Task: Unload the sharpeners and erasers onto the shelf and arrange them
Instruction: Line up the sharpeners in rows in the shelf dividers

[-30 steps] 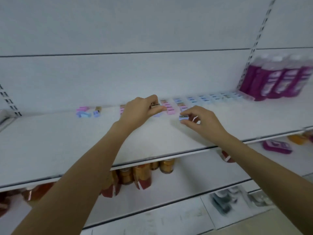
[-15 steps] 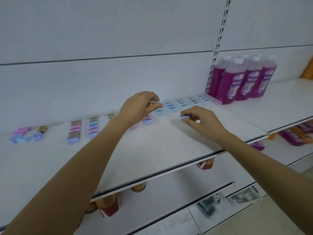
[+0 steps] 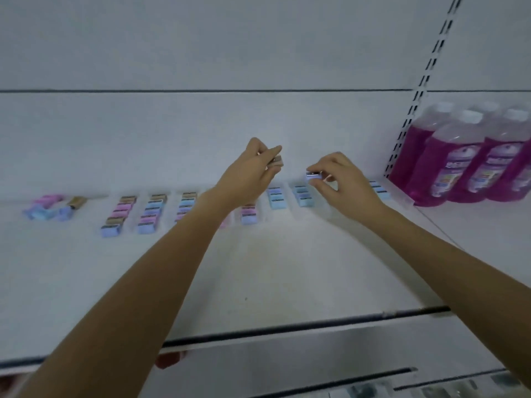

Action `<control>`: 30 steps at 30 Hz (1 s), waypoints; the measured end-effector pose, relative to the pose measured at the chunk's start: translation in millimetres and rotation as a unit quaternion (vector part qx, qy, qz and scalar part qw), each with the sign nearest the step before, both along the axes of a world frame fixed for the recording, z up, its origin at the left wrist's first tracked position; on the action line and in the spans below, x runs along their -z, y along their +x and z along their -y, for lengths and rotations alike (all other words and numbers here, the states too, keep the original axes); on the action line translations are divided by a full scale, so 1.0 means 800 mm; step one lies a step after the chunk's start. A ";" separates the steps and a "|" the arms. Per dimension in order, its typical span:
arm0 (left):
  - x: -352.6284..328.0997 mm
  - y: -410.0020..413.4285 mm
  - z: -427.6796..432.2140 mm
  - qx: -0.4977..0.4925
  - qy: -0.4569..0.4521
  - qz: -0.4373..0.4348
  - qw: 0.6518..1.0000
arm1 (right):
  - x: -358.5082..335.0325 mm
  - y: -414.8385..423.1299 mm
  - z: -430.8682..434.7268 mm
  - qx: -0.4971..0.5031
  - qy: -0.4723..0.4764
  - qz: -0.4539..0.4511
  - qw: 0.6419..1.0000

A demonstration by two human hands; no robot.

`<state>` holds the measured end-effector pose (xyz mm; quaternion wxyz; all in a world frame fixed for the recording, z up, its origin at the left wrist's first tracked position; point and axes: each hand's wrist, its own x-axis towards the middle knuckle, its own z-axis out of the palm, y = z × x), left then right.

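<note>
Head view. The left hand [image 3: 250, 170] is raised above the white shelf [image 3: 258, 277], thumb and fingers pinching a small tan piece [image 3: 276, 161]. The right hand [image 3: 343, 180], near it, pinches a small blue piece [image 3: 313, 176] just above the sorted rows [image 3: 149, 214] of blue, pink and tan pieces along the shelf back. Sharpener or eraser cannot be told. A loose heap [image 3: 47, 209] lies at far left; purple bottles [image 3: 465, 165] stand at right.

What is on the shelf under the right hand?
The right hand pinches a blue sharpener above the shelf. A row of blue sharpeners shows at its left, another row at its right; anything between is covered.
</note>
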<state>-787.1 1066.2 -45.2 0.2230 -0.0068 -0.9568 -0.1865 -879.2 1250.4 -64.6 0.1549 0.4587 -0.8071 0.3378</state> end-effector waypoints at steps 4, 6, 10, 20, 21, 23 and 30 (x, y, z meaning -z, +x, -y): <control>0.017 -0.001 -0.015 -0.070 0.050 -0.069 0.994 | 0.011 -0.017 0.006 -0.036 -0.008 -0.006 0.999; 0.034 0.004 -0.023 -0.086 0.064 -0.105 0.989 | 0.025 -0.019 0.004 -0.054 -0.024 0.005 0.998; 0.060 0.017 -0.029 -0.084 0.003 -0.072 0.994 | 0.039 -0.016 -0.004 -0.090 -0.027 0.033 0.995; 0.063 0.017 -0.034 -0.095 -0.036 -0.032 0.994 | 0.043 -0.016 -0.006 -0.064 0.078 -0.038 0.994; 0.063 0.018 -0.034 -0.096 -0.042 -0.031 0.994 | 0.043 -0.016 -0.007 -0.061 0.082 -0.040 0.994; 0.064 0.018 -0.034 -0.094 -0.052 -0.024 0.994 | 0.042 -0.016 -0.009 -0.053 0.092 -0.044 0.993; 0.065 0.017 -0.035 -0.091 -0.076 -0.012 0.993 | 0.038 -0.018 -0.013 -0.032 0.111 -0.035 0.993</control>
